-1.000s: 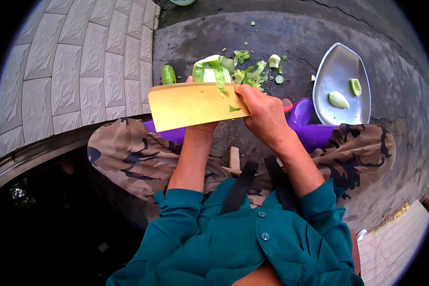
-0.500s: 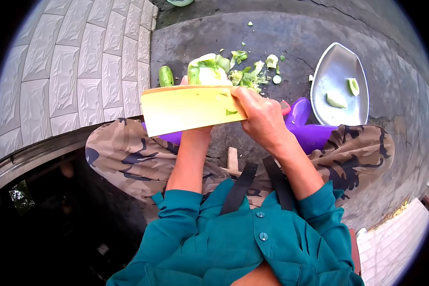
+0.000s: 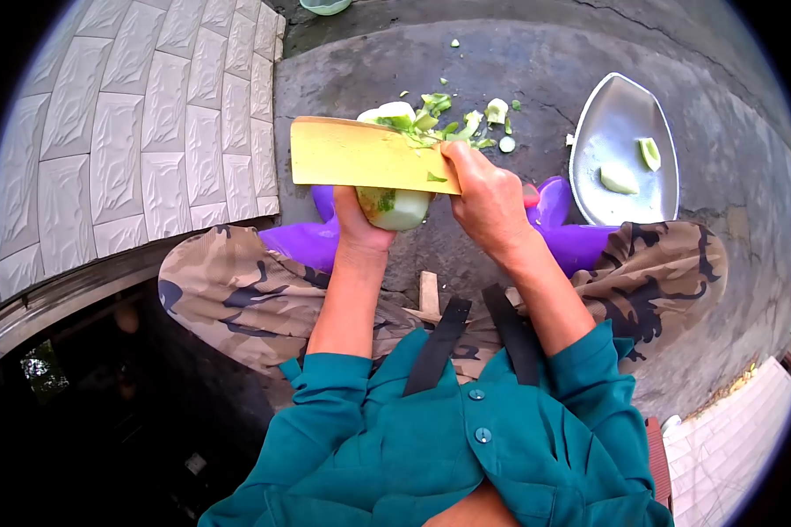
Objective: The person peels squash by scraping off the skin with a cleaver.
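My right hand (image 3: 490,198) is closed at the near end of a cleaver (image 3: 369,158) with a broad, yellow-looking blade. The blade lies across in front of my left hand (image 3: 361,227), and a green scrap sticks to its face. My left hand is wrapped round a thick pale-green gourd (image 3: 402,211), whose lower end shows below the blade. The blade hides my left fingertips and the gourd's middle. Whether the edge touches the gourd I cannot tell. Pale green pieces and leafy peelings (image 3: 435,105) appear just beyond the blade.
A metal basin (image 3: 602,140) at the right holds two pale gourd pieces (image 3: 620,179). Scraps (image 3: 497,111) lie on the concrete ground. Purple boots (image 3: 580,249) are on either side of my hands. A tiled wall (image 3: 163,114) stands at the left, a pale green bowl (image 3: 325,5) at the far edge.
The cleaver has shifted right and away from my body. My left hand and the gourd's lower end, behind the blade before, now show below it. The small green gourd at left is out of sight.
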Tool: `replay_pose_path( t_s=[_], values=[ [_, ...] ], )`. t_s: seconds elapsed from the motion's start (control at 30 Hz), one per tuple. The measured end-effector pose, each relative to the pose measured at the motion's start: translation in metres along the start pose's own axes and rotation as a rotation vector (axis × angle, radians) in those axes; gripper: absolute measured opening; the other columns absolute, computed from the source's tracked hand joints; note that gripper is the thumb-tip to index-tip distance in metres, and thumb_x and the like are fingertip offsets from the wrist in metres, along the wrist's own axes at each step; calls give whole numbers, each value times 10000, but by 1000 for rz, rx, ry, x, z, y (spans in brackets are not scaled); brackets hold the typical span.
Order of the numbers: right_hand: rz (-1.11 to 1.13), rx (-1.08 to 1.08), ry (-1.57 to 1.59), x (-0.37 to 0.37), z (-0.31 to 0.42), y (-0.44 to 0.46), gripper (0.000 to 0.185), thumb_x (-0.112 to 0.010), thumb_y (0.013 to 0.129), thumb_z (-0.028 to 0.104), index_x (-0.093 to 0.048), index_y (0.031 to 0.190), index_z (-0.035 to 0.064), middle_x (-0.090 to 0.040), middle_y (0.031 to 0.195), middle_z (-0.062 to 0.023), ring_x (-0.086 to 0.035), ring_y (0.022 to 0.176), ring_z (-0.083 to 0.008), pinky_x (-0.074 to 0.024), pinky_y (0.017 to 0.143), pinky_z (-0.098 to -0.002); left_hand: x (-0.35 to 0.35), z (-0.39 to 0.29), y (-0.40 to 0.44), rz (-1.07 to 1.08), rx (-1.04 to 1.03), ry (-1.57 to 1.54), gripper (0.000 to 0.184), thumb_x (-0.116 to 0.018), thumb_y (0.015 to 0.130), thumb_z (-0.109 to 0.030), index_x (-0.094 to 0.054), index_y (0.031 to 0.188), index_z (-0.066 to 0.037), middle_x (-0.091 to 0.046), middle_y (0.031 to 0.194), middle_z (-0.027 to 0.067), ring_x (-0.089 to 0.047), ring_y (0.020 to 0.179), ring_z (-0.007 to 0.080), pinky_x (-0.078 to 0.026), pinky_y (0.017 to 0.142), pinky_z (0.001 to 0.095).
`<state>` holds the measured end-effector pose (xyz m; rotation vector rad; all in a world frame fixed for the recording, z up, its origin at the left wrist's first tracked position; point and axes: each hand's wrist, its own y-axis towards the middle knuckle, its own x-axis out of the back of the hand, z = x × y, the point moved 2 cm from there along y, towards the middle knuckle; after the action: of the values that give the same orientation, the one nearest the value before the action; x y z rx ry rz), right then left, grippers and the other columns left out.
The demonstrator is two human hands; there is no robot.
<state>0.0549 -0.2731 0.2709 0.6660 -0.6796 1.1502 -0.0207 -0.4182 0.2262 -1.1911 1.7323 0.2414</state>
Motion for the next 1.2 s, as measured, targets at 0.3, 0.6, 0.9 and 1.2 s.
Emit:
replay_pose_path(
  t_s=[0.3,0.6,0.9,1.2],
  values=[
    [-5,132,35,-4,16,-5,212,-568,786,25,-513,986,68,-632,797,-126,-661,696,-328,-532,570,-425,42,4,12,-37,-61,2,662,-427,941,-547,-442,1320,-5,-531,1272,220,-545,1145,366,-433,996,481],
    [-62,7,-17,-11,-5,0,275,-579,770,-28,-517,1019,70,-638,895,-169,-650,793,-356,-533,643,-423,-11,4,0,-88,-2,5,454,-466,951,-381,-510,1244,-37,-590,1199,128,-594,1086,268,-503,926,419],
    [290,-287,712,15,-24,16,99,-617,866,108,-648,900,21,-637,725,21,-535,612,-56,-426,551,-231,20,-2,20,-71,167,22,541,-478,921,-476,-521,1249,-47,-640,1081,186,-666,879,383,-573,609,523],
    [381,-494,1150,38,-32,18,167,-639,893,160,-641,800,22,-627,667,-41,-335,399,-29,-249,381,-209,-3,-13,5,133,311,90,632,-456,928,-499,-440,1335,-16,-587,1159,255,-651,927,417,-604,644,497]
  ],
)
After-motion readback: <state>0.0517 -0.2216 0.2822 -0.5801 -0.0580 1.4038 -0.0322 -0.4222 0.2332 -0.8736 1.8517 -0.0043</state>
